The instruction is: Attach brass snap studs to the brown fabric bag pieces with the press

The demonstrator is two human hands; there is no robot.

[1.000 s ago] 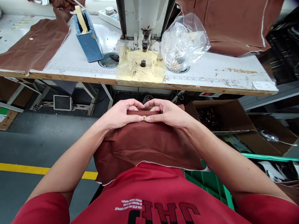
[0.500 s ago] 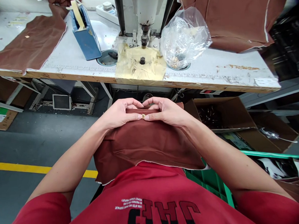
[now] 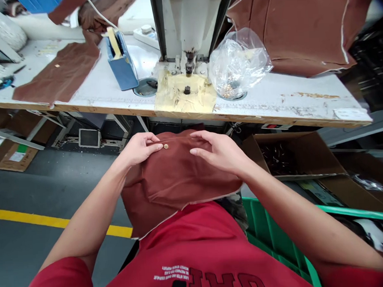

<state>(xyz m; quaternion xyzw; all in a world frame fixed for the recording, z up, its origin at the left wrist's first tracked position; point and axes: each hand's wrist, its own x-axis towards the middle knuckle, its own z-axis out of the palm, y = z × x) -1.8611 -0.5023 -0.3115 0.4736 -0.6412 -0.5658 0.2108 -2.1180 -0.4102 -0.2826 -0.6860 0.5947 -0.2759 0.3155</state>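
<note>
A brown fabric piece (image 3: 177, 174) with a pale raw edge lies across my lap, below the table edge. On it, near its upper edge, sits a small gold snap button (image 3: 166, 146). My left hand (image 3: 140, 148) pinches the fabric just left of the button, thumb on top. My right hand (image 3: 216, 150) is over the fabric's right side, thumb and fingers apart; nothing shows between them. Beyond the hands stands a press machine (image 3: 190, 62), with its small dark lower die (image 3: 187, 90) on a yellow-taped patch (image 3: 176, 103).
On the table (image 3: 272, 100) are a blue tape dispenser (image 3: 123, 68), a clear plastic bag (image 3: 238, 64) over a round dish, and more brown fabric (image 3: 301, 26). To the right are a cardboard box (image 3: 307, 154) with dark parts and a green crate (image 3: 273, 237).
My right hand has let go of the fabric beside the button and moved right, its fingers opening. My left hand has shifted left with the fabric. The view has tilted slightly up.
</note>
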